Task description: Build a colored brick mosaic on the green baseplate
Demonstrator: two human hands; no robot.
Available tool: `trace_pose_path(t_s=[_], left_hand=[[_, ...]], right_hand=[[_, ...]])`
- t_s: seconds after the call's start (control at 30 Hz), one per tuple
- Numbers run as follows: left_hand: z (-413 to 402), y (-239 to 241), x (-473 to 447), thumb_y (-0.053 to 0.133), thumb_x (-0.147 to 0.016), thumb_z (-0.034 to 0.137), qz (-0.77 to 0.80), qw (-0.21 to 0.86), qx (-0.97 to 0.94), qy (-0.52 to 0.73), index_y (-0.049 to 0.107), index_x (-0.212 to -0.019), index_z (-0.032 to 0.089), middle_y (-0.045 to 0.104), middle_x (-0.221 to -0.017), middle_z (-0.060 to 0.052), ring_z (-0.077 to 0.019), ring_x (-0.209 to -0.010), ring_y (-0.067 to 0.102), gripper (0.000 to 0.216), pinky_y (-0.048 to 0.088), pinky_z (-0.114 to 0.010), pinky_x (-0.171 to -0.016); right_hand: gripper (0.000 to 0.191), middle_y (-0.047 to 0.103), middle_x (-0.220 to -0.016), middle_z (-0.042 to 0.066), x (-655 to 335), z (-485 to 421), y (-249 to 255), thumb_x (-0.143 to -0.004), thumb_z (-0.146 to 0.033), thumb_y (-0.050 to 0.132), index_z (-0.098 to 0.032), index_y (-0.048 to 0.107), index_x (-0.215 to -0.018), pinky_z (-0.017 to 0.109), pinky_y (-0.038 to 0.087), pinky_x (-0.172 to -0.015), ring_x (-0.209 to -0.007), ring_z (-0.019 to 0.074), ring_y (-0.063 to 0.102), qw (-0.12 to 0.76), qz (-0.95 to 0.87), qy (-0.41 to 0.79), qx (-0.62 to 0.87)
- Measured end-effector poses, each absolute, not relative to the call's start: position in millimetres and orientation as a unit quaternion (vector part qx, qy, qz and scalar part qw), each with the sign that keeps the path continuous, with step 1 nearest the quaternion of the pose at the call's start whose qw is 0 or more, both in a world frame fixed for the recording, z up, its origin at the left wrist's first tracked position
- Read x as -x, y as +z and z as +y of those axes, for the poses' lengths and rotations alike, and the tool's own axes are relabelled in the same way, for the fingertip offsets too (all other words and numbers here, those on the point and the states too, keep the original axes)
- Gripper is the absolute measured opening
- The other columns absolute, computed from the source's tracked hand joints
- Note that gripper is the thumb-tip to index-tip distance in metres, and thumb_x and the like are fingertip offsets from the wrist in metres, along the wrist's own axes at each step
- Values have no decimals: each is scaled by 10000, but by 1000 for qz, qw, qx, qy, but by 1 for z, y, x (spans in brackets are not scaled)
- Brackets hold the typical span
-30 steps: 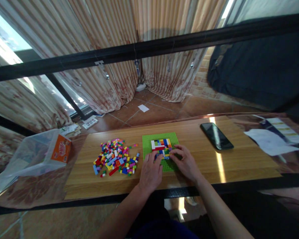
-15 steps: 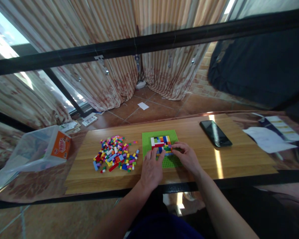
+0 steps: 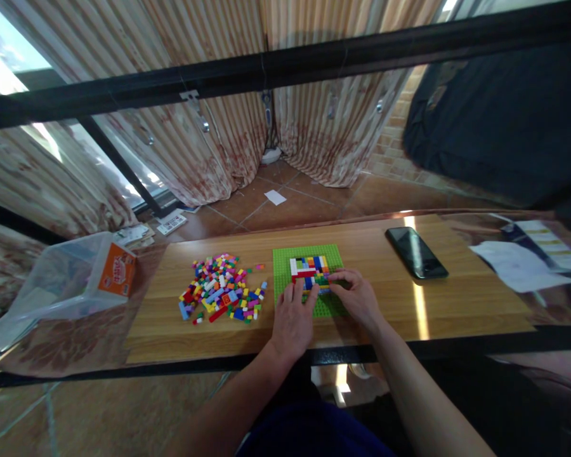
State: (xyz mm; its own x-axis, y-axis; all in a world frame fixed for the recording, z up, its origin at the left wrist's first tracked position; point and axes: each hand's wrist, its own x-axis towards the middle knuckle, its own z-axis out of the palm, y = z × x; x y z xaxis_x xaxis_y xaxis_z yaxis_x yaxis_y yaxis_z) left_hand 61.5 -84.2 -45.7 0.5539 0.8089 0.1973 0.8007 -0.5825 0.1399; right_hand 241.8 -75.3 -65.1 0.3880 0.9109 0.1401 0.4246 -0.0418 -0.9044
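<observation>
A green studded baseplate (image 3: 282, 257) lies on the wooden board and carries a low block of multicoloured building bricks (image 3: 309, 271), with white and red pieces at its left. My left hand (image 3: 292, 320) rests at the lower left of these bricks. Its fingers are stretched forward and its thumb is apart, touching the bricks' near side. My right hand (image 3: 356, 297) is at their right edge, thumb and index finger brought close together against it. Whatever is between those fingertips is hidden. To the left lies a loose pile of small building bricks (image 3: 223, 289) in many colours.
A black phone (image 3: 416, 252) lies on the right of the wooden board (image 3: 171, 343). Left of the board stands a clear plastic box (image 3: 71, 273) with an orange label. White paper (image 3: 518, 266) is at the far right. A dark rail (image 3: 228, 73) crosses in front of curtains.
The view has shifted slightly. Both hands stay at the brick build, with only small finger movement at its right edge. The loose pile looks unchanged.
</observation>
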Motion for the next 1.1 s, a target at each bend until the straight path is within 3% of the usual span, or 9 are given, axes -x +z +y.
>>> trace_pose_path(t_s=[0.47,0.63,0.8,0.9,1.1], left_hand=[[-87,-44,-68,444,-906,103,462,2,-882,92,485,-1398,203,480,-1389,-182,-332,-1223,478,504,523,-489,-916],[-84,-47,-64,446,-902,93,459,36,-879,124,468,-1405,202,486,-1411,-170,-323,-1244,491,515,508,-510,-973],[-89,-46,-43,430,-903,109,430,103,-864,242,309,-1489,130,440,-1475,-172,-262,-1358,420,599,427,-451,-1118],[-101,-48,-24,405,-916,117,415,110,-855,290,299,-1494,151,449,-1473,-158,-248,-1380,408,589,427,-448,-1122],[-117,-65,6,423,-911,112,428,91,-853,284,416,-1424,153,543,-1378,-159,-259,-1289,504,514,466,-471,-1076]], right_hand=[[179,647,-1060,73,-239,-76,-63,-723,-288,622,-224,749,-832,438,436,-1006,-1036,233,606,487,-495,274,665],[196,662,-1074,69,-243,-77,-66,-710,-347,668,-228,752,-842,461,416,-1034,-1069,244,599,501,-497,287,648],[423,710,-966,89,-255,-78,-71,-725,-503,685,-182,703,-999,440,518,-863,-897,239,654,546,-414,372,626],[497,707,-969,108,-253,-76,-68,-760,-557,646,-167,678,-1066,442,523,-842,-898,253,653,525,-448,292,662],[513,592,-1283,173,-207,-65,-52,-860,-521,555,-168,626,-1225,502,418,-1010,-1205,319,525,338,-645,73,681]])
